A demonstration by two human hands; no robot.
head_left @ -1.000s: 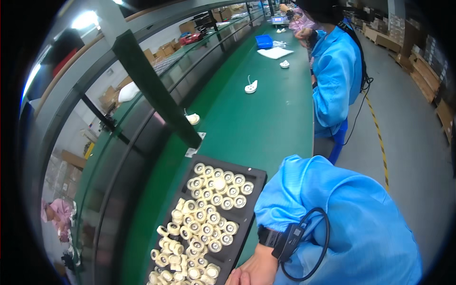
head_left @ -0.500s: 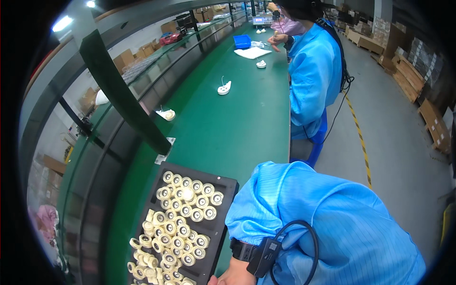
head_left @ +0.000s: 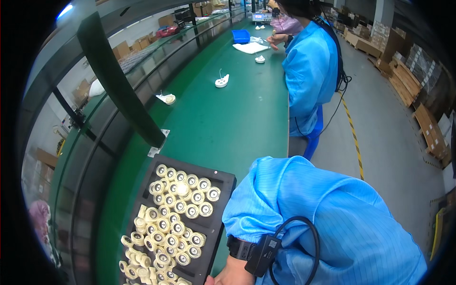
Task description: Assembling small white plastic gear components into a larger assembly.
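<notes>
My right hand (head_left: 231, 273) comes in at the lower edge, below a blue sleeve with a black band and a small black box on the wrist. Its fingertips meet the right edge of a black tray (head_left: 216, 179); most of the fingers are cut off, so their grip is hidden. Many cream toothed gear wheels (head_left: 171, 241) with dark centres lie in the tray, some flat and some heaped on their sides toward the near left. My left hand is out of view.
A dark green post (head_left: 118, 80) stands on the green table (head_left: 237, 123) beyond the tray. White parts with thin wires (head_left: 221, 81) lie farther along. A co-worker (head_left: 311, 71) in blue sits at the right edge, near a blue bin (head_left: 241, 36).
The whole view has shifted, so the far table parts and the tray sit higher in the picture. My right hand stays by the tray's edge.
</notes>
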